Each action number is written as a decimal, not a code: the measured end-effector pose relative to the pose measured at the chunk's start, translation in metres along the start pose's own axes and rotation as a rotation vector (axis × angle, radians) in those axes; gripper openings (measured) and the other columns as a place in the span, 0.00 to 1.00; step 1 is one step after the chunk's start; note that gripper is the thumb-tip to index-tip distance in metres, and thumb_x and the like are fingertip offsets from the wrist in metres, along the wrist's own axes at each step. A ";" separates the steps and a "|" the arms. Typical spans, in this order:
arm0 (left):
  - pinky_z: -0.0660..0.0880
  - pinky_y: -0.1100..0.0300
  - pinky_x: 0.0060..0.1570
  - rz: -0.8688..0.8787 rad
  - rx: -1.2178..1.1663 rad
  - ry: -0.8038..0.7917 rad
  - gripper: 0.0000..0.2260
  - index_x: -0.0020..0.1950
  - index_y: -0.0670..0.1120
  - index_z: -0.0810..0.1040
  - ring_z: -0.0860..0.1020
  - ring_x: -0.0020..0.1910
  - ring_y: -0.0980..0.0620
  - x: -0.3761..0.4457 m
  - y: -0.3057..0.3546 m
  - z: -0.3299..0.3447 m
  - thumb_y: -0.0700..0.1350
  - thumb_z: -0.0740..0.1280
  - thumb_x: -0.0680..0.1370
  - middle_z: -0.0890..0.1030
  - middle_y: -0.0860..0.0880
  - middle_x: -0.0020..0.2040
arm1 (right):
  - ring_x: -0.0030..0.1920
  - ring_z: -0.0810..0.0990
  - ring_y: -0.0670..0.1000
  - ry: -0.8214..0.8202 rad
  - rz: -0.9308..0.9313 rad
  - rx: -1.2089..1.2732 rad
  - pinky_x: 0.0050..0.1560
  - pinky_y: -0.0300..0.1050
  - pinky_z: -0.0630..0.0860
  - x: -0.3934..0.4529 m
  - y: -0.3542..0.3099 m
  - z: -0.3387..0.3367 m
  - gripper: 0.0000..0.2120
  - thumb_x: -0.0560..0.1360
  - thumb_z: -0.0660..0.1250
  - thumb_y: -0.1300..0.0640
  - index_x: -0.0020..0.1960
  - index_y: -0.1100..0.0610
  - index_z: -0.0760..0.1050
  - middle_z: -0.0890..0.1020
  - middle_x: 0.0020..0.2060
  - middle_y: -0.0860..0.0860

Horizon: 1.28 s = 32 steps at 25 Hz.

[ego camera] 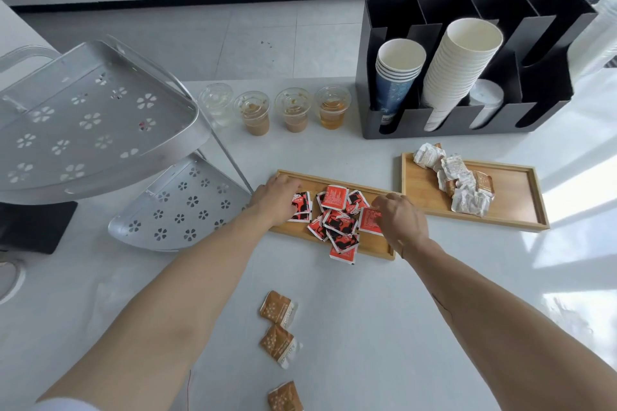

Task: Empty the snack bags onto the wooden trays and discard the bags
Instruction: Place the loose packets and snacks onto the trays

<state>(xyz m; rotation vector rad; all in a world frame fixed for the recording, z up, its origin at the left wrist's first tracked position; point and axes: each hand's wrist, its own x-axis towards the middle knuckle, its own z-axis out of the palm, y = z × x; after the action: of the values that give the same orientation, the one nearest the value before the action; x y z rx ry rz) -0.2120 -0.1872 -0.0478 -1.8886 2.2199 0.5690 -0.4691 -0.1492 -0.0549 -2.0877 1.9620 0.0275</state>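
Observation:
Several red and black snack packets (337, 222) lie heaped on the near wooden tray (374, 245); one packet (344, 253) hangs over its front edge. My left hand (275, 197) rests on the tray's left end, fingers pressing a red packet (300, 208). My right hand (399, 218) pinches another red packet (369, 220) at the pile's right side. A second wooden tray (514, 197) to the right holds several white and brown wrapped snacks (457, 178). No large snack bag is in sight.
Three brown snack packets (278, 329) lie on the white table near me. A two-tier metal rack (96, 130) stands at left. Several plastic cups of drink (293, 112) line the back, next to a black organizer (467, 103) with paper cup stacks.

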 end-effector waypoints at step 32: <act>0.72 0.53 0.57 0.148 -0.025 -0.022 0.23 0.68 0.56 0.72 0.71 0.59 0.49 -0.242 -0.002 0.104 0.54 0.69 0.74 0.70 0.50 0.59 | 0.56 0.75 0.53 -0.233 -0.098 0.093 0.53 0.51 0.68 -0.259 -0.117 0.078 0.27 0.69 0.63 0.32 0.60 0.49 0.73 0.77 0.54 0.47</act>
<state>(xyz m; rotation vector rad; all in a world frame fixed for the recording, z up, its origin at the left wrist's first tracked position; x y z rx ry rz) -0.1781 0.0742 -0.0531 -1.7310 2.3625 0.6406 -0.3619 0.1247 -0.0560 -2.0174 1.6925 0.1506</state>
